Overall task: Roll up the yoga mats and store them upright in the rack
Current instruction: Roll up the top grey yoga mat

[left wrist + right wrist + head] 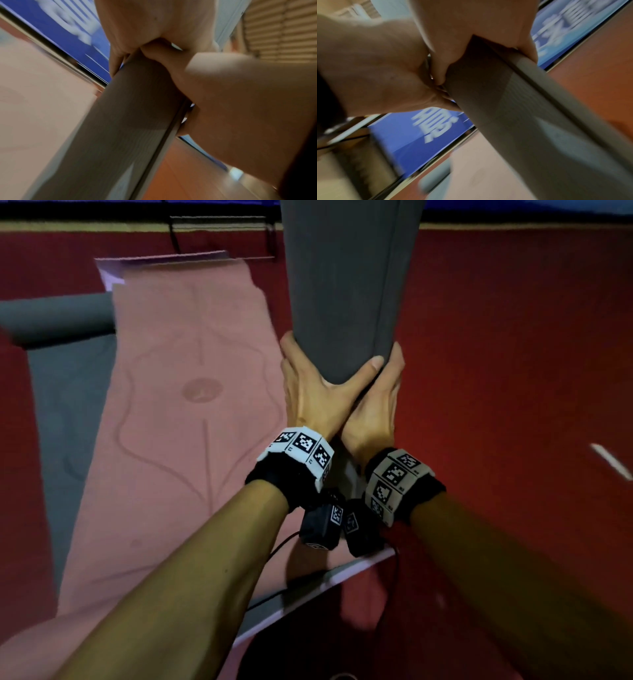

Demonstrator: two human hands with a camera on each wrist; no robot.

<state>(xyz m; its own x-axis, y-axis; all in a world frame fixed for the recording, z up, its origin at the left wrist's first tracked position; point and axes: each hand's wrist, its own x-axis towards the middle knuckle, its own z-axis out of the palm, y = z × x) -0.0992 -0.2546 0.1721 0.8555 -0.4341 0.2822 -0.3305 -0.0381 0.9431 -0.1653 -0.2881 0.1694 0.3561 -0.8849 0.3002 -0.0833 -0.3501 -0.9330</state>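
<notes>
Gripping rolled grey mat [346, 285] w/ both my hands: left hand [310, 398] and right hand [375, 409] fingers wrapped round its near end, thumbs on top.

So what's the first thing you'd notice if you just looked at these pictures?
The big rolled grey mat sticks up in the middle, with the left hand and the right hand both gripping its near end. Next you would see the pink mat spread flat on the red floor to the left, and a second grey mat, only part rolled, beside it at the far left.
</notes>
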